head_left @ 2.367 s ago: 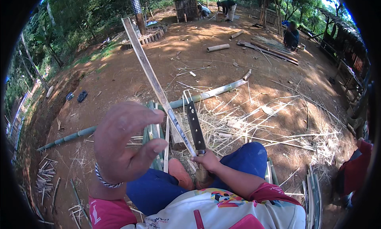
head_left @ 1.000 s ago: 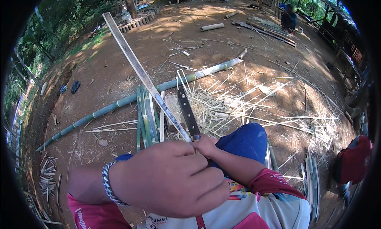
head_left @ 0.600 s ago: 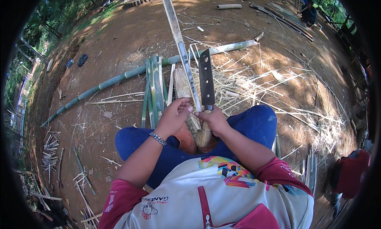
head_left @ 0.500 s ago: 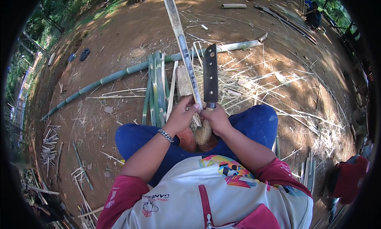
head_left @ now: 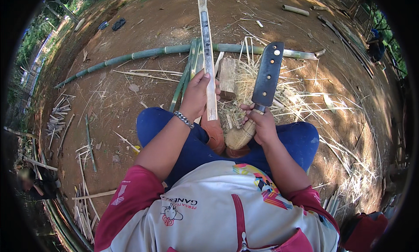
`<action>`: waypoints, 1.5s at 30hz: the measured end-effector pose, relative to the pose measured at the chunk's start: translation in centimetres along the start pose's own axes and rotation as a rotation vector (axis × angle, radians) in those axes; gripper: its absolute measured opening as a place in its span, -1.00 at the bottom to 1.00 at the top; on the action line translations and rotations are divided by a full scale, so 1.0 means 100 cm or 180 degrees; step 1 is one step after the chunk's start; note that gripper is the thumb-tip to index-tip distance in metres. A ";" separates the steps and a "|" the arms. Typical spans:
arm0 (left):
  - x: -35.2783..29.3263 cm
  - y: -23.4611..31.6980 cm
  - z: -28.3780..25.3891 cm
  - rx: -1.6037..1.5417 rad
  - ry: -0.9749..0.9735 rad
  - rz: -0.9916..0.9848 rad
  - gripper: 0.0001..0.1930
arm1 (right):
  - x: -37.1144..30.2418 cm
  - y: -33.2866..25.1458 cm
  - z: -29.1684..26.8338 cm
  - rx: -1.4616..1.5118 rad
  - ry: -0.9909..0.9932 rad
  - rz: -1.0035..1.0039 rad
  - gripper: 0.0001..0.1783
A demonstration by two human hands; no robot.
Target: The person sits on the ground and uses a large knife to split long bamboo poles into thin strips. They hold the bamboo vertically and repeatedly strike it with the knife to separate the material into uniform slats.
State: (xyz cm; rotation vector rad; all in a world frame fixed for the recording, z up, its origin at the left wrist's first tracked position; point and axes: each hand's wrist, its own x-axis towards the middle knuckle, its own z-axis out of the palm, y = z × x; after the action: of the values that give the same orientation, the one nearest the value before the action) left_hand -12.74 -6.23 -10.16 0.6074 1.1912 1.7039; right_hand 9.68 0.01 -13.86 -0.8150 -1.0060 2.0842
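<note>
My left hand (head_left: 195,96) is closed round a long split bamboo strip (head_left: 207,47), held upright with its pale, dark-stained inner face toward me. The strip's lower end hangs free below the fingers. In my right hand (head_left: 262,124) is a machete (head_left: 267,73) with a broad dark blade pointing up and away, tilted right; light spots run along it. Its thick, curved wooden handle (head_left: 239,137) reaches down over my shoes. Blade and strip are apart. Beyond my feet lies a wooden block (head_left: 227,75). Green bamboo strips (head_left: 181,88) lean on a pole, partly behind my left hand.
A long green bamboo pole (head_left: 131,56) lies across the ground ahead. Pale shavings (head_left: 292,95) spread to the right. Short bamboo pieces (head_left: 56,121) are piled at left, near longer strips (head_left: 83,212). Another person (head_left: 375,47) is at far right, and a red bag (head_left: 364,232) sits lower right.
My hands have moved apart. The left now grips the strip higher up, its lower end showing; the right has carried the machete rightward and tilted it. The whole view has shifted too.
</note>
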 end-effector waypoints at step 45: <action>-0.069 -0.013 -0.013 -0.1188 -0.0559 -0.1664 -0.61 | 0.015 0.039 -0.021 -0.0599 -0.0008 0.0183 -0.76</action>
State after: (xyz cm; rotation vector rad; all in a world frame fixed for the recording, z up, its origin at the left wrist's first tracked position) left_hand -10.20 -12.79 -11.11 0.1854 0.7882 1.3414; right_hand 9.26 0.14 -18.53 -0.9450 -1.2069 2.0607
